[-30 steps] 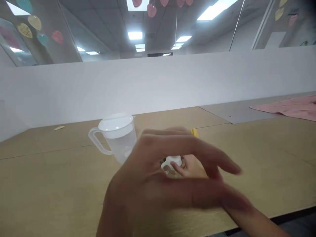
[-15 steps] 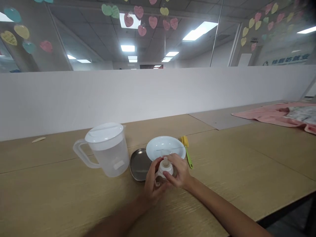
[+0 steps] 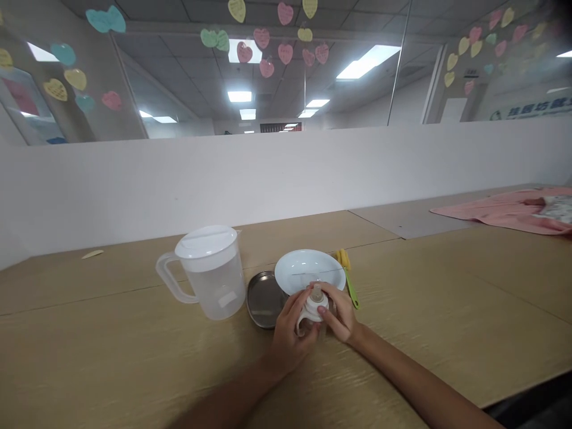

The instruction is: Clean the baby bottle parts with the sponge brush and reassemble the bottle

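Between my hands is a baby bottle (image 3: pixel 316 308) with a clear teat on top, a white collar and a white side handle; its lower body is largely hidden. My left hand (image 3: pixel 292 328) wraps round the bottle on the handle side. From the other side my right hand (image 3: pixel 340 313) grips the collar, thumb across its front. Just behind them a white bowl (image 3: pixel 308 262) stands on the table, with thin lines visible inside it. A shallow metal tray (image 3: pixel 263 301) lies left of the bowl, close to my left hand.
A clear plastic pitcher (image 3: pixel 218 286) with a white lid stands to the left. Right of the bowl lies a brush (image 3: pixel 351 286) with a yellow head and green handle. A pink cloth (image 3: pixel 496 208) is at the far right. A low white wall (image 3: pixel 268 179) borders the wooden table (image 3: pixel 438 298).
The whole view has shifted, so everything sits slightly further right. Both hands still hold the bottle; my left fingers have moved a little about the handle, which shows more clearly now.
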`<action>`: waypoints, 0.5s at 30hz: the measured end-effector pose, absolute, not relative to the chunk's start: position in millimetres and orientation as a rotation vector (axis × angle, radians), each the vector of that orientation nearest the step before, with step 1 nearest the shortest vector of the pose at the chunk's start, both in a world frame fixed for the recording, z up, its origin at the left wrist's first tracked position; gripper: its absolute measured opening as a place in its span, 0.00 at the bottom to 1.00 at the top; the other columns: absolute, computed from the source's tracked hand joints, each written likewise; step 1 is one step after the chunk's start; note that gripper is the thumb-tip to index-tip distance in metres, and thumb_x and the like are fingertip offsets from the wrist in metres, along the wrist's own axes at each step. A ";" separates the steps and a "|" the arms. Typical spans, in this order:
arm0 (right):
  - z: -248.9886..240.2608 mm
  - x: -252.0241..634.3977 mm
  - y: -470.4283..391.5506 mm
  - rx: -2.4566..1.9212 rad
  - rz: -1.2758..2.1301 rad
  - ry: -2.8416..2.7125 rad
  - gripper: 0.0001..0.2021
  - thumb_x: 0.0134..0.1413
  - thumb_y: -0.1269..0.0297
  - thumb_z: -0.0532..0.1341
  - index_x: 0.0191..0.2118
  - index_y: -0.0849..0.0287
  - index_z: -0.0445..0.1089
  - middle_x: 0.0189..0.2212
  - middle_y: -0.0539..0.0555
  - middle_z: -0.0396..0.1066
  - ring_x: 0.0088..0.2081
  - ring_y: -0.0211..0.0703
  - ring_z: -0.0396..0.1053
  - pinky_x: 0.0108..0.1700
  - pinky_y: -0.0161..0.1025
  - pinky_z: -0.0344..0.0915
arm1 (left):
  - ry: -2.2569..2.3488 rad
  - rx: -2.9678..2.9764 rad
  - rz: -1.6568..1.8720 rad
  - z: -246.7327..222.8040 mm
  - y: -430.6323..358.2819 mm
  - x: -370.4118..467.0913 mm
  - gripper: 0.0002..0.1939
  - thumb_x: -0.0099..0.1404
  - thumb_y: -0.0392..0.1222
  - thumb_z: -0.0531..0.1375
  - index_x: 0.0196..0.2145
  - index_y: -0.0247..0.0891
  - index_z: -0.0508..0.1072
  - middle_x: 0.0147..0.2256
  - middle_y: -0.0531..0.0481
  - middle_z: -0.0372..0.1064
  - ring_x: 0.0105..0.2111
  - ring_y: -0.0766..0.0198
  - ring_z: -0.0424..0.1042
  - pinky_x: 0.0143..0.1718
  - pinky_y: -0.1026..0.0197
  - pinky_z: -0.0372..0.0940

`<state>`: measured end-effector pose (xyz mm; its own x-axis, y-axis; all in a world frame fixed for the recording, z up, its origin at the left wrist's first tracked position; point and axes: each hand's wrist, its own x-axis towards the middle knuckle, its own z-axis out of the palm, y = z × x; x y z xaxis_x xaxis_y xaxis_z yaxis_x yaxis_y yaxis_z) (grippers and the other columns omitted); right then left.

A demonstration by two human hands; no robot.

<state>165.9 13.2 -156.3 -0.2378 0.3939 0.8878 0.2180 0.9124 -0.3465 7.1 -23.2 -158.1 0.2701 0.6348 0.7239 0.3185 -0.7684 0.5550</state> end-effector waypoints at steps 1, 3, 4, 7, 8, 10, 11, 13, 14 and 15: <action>-154.9 166.3 13.5 -0.449 0.199 -1.851 0.18 0.60 0.62 0.50 0.55 0.57 0.60 0.46 0.59 0.70 0.47 0.48 0.69 0.47 0.43 0.67 | 0.885 2.248 1.502 -159.1 -22.7 6.8 0.29 0.61 0.35 0.57 0.60 0.41 0.57 0.55 0.41 0.62 0.54 0.54 0.63 0.54 0.51 0.61; -151.4 166.1 14.8 -0.450 0.228 -1.910 0.20 0.61 0.59 0.48 0.56 0.57 0.59 0.48 0.59 0.69 0.49 0.49 0.67 0.50 0.46 0.65 | 0.915 2.235 1.512 -162.6 -21.6 6.9 0.29 0.61 0.34 0.56 0.60 0.41 0.57 0.55 0.41 0.62 0.53 0.54 0.64 0.54 0.51 0.61; -149.7 165.7 15.7 -0.465 0.222 -1.939 0.21 0.61 0.56 0.49 0.57 0.57 0.59 0.49 0.60 0.67 0.50 0.50 0.66 0.51 0.47 0.63 | 0.927 2.216 1.514 -164.7 -21.0 7.2 0.30 0.60 0.34 0.57 0.60 0.40 0.57 0.54 0.41 0.62 0.53 0.54 0.65 0.54 0.51 0.62; -147.1 165.7 19.9 -0.564 0.150 -1.993 0.29 0.57 0.46 0.51 0.58 0.59 0.58 0.49 0.62 0.64 0.51 0.54 0.63 0.51 0.50 0.62 | 0.945 2.090 1.492 -169.1 -19.8 8.7 0.30 0.60 0.35 0.57 0.59 0.39 0.56 0.53 0.41 0.64 0.51 0.55 0.66 0.53 0.52 0.63; -147.1 166.6 21.3 -0.594 0.127 -2.003 0.30 0.56 0.45 0.52 0.58 0.60 0.58 0.48 0.62 0.64 0.51 0.54 0.63 0.51 0.50 0.63 | 0.945 2.037 1.477 -169.4 -19.8 9.2 0.30 0.60 0.36 0.58 0.59 0.38 0.56 0.53 0.41 0.64 0.51 0.55 0.66 0.53 0.52 0.63; -147.6 169.8 23.8 -0.608 0.090 -2.024 0.30 0.56 0.46 0.51 0.59 0.60 0.57 0.47 0.62 0.63 0.50 0.54 0.62 0.49 0.50 0.63 | 0.943 1.956 1.445 -168.2 -20.6 9.7 0.30 0.60 0.38 0.58 0.59 0.36 0.55 0.54 0.40 0.64 0.52 0.54 0.66 0.53 0.51 0.63; -147.9 171.8 24.6 -0.596 0.072 -2.035 0.29 0.57 0.48 0.50 0.59 0.60 0.56 0.48 0.62 0.62 0.50 0.54 0.62 0.49 0.51 0.63 | 0.939 1.936 1.433 -166.9 -21.3 9.7 0.30 0.60 0.38 0.58 0.59 0.36 0.55 0.54 0.40 0.63 0.52 0.54 0.66 0.54 0.51 0.62; -148.4 175.9 25.6 -0.556 0.040 -2.035 0.27 0.58 0.51 0.48 0.59 0.60 0.56 0.48 0.62 0.63 0.50 0.54 0.62 0.49 0.51 0.62 | 0.927 1.928 1.414 -164.1 -23.0 9.5 0.29 0.61 0.39 0.58 0.58 0.35 0.55 0.54 0.39 0.63 0.53 0.54 0.65 0.55 0.50 0.61; -148.4 177.6 25.9 -0.535 0.027 -2.020 0.25 0.59 0.54 0.47 0.59 0.60 0.56 0.48 0.62 0.63 0.49 0.53 0.63 0.49 0.51 0.62 | 0.923 1.930 1.408 -163.0 -23.8 9.3 0.29 0.61 0.40 0.58 0.58 0.35 0.55 0.55 0.40 0.63 0.54 0.53 0.64 0.55 0.50 0.60; -148.3 179.0 26.2 -0.516 0.015 -1.996 0.23 0.60 0.56 0.46 0.58 0.60 0.57 0.47 0.62 0.64 0.49 0.53 0.63 0.48 0.51 0.62 | 0.922 1.932 1.404 -162.1 -24.5 9.1 0.29 0.61 0.40 0.58 0.58 0.36 0.55 0.55 0.40 0.62 0.54 0.53 0.64 0.55 0.50 0.60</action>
<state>179.0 26.2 -148.3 -0.3794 0.3632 0.8510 0.3500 0.9077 -0.2313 9.1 -24.5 -162.1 0.2095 0.8001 0.5620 0.1980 -0.5976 0.7769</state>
